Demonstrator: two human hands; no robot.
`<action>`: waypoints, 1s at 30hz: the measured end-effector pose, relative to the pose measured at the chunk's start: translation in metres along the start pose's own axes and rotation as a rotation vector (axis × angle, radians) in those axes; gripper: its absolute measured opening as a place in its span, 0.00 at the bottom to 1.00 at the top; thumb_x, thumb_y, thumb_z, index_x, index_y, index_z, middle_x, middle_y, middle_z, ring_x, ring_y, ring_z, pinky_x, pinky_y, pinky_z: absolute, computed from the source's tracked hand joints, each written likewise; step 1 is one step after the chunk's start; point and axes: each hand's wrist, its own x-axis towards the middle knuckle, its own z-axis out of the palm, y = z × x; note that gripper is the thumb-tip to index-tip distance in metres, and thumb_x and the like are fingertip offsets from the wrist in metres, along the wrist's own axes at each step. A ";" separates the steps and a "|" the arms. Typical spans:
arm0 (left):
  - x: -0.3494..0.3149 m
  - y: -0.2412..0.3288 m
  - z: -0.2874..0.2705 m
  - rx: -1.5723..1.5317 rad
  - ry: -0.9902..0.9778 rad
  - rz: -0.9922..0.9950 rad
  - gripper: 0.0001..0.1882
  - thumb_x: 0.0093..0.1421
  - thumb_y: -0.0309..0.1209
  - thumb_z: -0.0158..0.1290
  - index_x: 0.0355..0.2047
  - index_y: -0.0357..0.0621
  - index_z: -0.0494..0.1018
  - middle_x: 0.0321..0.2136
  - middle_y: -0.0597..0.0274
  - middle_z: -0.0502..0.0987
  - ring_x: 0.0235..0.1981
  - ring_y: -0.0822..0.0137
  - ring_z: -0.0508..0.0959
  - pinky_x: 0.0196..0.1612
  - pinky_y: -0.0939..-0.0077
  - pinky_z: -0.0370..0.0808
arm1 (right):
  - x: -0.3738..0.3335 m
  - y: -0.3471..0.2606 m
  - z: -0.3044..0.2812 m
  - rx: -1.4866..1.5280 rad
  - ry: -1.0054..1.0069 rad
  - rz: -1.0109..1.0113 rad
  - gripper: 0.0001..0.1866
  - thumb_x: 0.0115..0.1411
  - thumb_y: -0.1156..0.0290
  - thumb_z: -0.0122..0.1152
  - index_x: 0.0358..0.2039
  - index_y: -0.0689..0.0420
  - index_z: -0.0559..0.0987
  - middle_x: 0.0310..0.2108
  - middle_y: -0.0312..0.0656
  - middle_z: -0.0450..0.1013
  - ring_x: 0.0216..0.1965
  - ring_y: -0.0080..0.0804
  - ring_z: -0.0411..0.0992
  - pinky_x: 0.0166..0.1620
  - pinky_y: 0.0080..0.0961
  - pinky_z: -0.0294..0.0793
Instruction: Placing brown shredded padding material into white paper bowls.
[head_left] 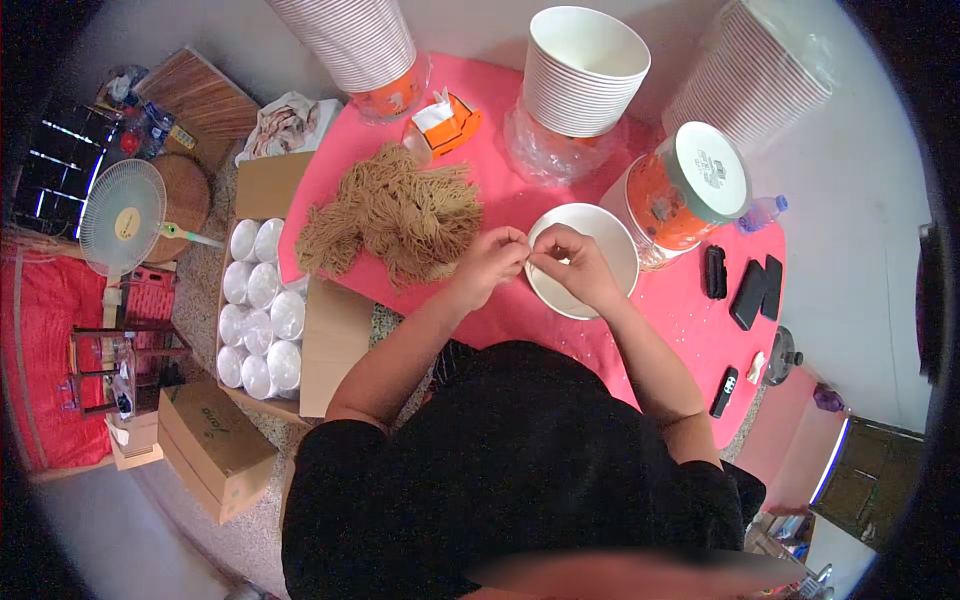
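My left hand (490, 264) and my right hand (578, 266) meet at the fingertips over the left rim of a round white paper tub (617, 250). Both are closed in a pinch. Whatever lies between the fingertips is too small to make out. Just left of my left hand, a tangled heap of tan, cord-like strands (390, 215) is spread on the pink-covered table (665, 345). Small pale specks dot the cover right of the tub.
Behind stand nested white tubs (585, 85), more tub stacks, and an orange tissue pack (445, 125). Phones (748, 295), a black case (715, 272), a remote (724, 392) and a bottle (762, 213) lie right. A carton of wrapped white cups (262, 285) and a fan (123, 218) stand left.
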 end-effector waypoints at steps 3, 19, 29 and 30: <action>0.005 -0.003 -0.006 -0.204 -0.111 -0.124 0.02 0.56 0.28 0.49 0.30 0.45 0.69 0.19 0.74 0.65 0.15 0.83 0.58 0.15 0.89 0.52 | 0.001 0.003 -0.001 -0.001 0.037 -0.062 0.02 0.55 0.77 0.58 0.28 0.60 0.74 0.26 0.30 0.71 0.30 0.15 0.67 0.35 0.15 0.67; 0.001 -0.003 -0.007 -0.315 -0.176 -0.142 0.07 0.59 0.31 0.50 0.35 0.41 0.73 0.25 0.68 0.74 0.16 0.84 0.60 0.15 0.91 0.54 | -0.007 -0.023 0.003 -0.426 0.199 -0.366 0.05 0.50 0.77 0.60 0.29 0.61 0.79 0.28 0.44 0.76 0.30 0.38 0.75 0.34 0.29 0.73; -0.006 -0.003 0.008 0.000 0.023 0.039 0.07 0.57 0.29 0.53 0.34 0.39 0.74 0.24 0.68 0.74 0.18 0.84 0.62 0.18 0.91 0.55 | -0.007 -0.021 0.001 -0.595 0.219 -0.349 0.03 0.49 0.75 0.59 0.27 0.58 0.78 0.24 0.43 0.75 0.26 0.39 0.75 0.31 0.31 0.73; -0.007 -0.001 0.008 0.005 0.026 0.029 0.08 0.57 0.30 0.53 0.34 0.39 0.74 0.24 0.68 0.74 0.18 0.84 0.63 0.19 0.91 0.55 | -0.008 -0.021 0.002 -0.601 0.231 -0.347 0.03 0.49 0.75 0.59 0.27 0.58 0.78 0.24 0.43 0.75 0.26 0.39 0.75 0.30 0.31 0.73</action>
